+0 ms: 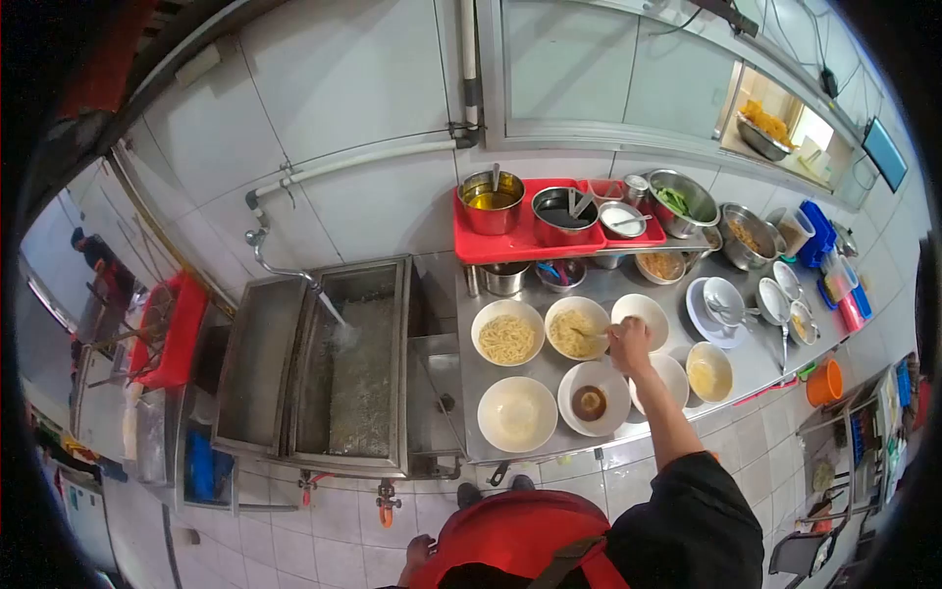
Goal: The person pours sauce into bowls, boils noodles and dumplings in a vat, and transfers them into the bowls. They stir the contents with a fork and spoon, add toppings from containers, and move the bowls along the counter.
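Observation:
My right hand reaches over the steel counter, its fingers closed around a thin utensil. The utensil's tip goes into a white bowl of noodles; I cannot tell whether it is a fork, a spoon or chopsticks. To the left stands another noodle bowl. In front of these are a bowl with a little pale liquid and one with dark sauce. A white bowl is partly hidden under my right forearm. Low beside the red apron, my left hand hangs with loose fingers and nothing visible in it.
A red tray on a raised shelf carries pots of oil and dark sauce. On the left, a tap runs into a steel sink. Bowls with spoons and a large steel bowl stand along the counter to the right.

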The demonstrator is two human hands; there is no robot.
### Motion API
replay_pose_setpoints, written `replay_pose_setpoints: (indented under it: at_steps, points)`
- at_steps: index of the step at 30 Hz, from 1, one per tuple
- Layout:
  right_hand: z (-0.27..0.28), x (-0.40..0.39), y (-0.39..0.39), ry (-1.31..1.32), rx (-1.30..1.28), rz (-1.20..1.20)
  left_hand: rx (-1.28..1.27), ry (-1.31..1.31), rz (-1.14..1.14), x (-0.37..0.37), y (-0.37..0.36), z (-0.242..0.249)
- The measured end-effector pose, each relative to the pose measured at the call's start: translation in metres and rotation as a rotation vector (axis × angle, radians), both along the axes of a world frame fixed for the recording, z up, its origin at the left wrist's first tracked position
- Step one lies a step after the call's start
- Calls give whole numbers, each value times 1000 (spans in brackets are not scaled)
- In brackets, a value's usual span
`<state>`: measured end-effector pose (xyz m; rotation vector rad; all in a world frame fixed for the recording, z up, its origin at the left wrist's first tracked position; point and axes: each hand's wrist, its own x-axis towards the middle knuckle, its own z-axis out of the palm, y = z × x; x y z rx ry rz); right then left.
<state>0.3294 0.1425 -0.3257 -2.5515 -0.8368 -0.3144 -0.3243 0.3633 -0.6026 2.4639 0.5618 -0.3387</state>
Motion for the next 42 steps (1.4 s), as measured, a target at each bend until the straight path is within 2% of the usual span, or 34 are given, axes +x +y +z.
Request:
replay_pose_setpoints:
  at_steps: [1, 2, 3, 4, 5, 6, 7, 9, 10, 13, 14, 15, 16, 17, 18, 19, 20, 21, 22, 23, 24, 27, 28, 29, 31, 33, 34, 36, 37, 38, 39, 41, 42]
  points:
    - [-20, 8, -7, 206, 119, -38, -21, -16, -19, -3, -1, -16]
    - [-18, 4, -13, 422, 395, -105, -42, -31, -38, -4, -1, -24]
    - [4, -6, -13, 149, 328, -116, -64, -45, -56, -7, -1, -36]
    - [59, -36, -6, -119, 256, -122, -125, 79, -37, -12, 2, -42]
    - [107, -60, -1, -385, 180, -125, -97, 79, -52, -17, 3, -43]
    - [137, -75, 0, -511, 148, -60, -70, 77, -68, -24, 4, -42]
    - [130, -71, 2, -514, 116, -41, -38, 71, -82, -27, 6, -44]
    - [81, -58, 7, -510, 52, -15, 23, -60, -179, -27, 16, -47]
    - [34, -43, 8, -367, 118, -62, 56, -125, -229, -27, 21, -47]
    - [5, -28, 2, 135, 476, -381, 46, 156, -239, -14, 48, -28]
    - [16, -28, -9, -99, 376, -263, -595, 150, 377, -8, 44, -22]
    - [54, -49, -6, -276, 328, -226, -1087, -115, 1122, -1, 39, -16]
    - [103, -79, 6, -453, 283, -186, -1095, -91, 1049, 5, 43, 3]
    - [128, -93, 14, -630, 243, -148, -1088, -97, 1037, 6, 39, 1]
    - [93, -72, 16, -557, 358, -32, -1077, -98, 1019, 9, 38, -1]
    - [77, -67, 20, -518, 143, -39, -1065, -100, 995, 6, 42, -9]
    - [27, -42, 18, -210, 211, -145, -787, -98, 556, 2, 47, -9]
    - [13, -29, 17, -120, 262, -197, -444, -173, 201, -2, 52, -8]
    - [1, -17, 16, -33, 314, -252, -174, -213, 0, -4, 59, -17]
    - [13, -23, 9, -151, 337, -261, 87, -235, -195, -8, 57, -19]
    - [30, -35, 3, -263, 356, -265, 24, -76, 58, -15, 45, -8]
    - [99, -69, 13, -569, 309, -136, 108, 25, -272, -23, 44, 4]
    - [67, -49, 19, -559, 323, -91, 54, 30, -223, -28, 38, 8]
    - [25, -30, 26, -326, 114, -172, 5, 28, -174, -25, 33, 12]
    - [-12, 7, 34, 316, 125, -513, -71, 56, 0, -18, 30, 20]
    - [-4, 11, 12, 264, 395, -409, -138, 120, 251, -14, 26, 23]
    - [8, 9, 4, 237, 528, -355, -96, -3, 202, -14, 29, 23]
    - [95, -51, 7, -329, 369, -212, -17, -243, 107, -21, 28, 18]
    - [120, -69, 11, -606, 286, -133, -312, -207, 384, -17, 23, 18]
    - [87, -52, 15, -660, 324, -71, -607, -157, 658, -14, 18, 19]
    - [62, -40, 20, -516, 156, -2, -902, -108, 926, -8, 14, 21]
    - [8, -11, 30, 162, 163, -265, -1021, -159, 973, -15, 7, 28]
    - [5, -2, 24, 240, 315, -283, -1078, -198, 993, -14, 10, 25]
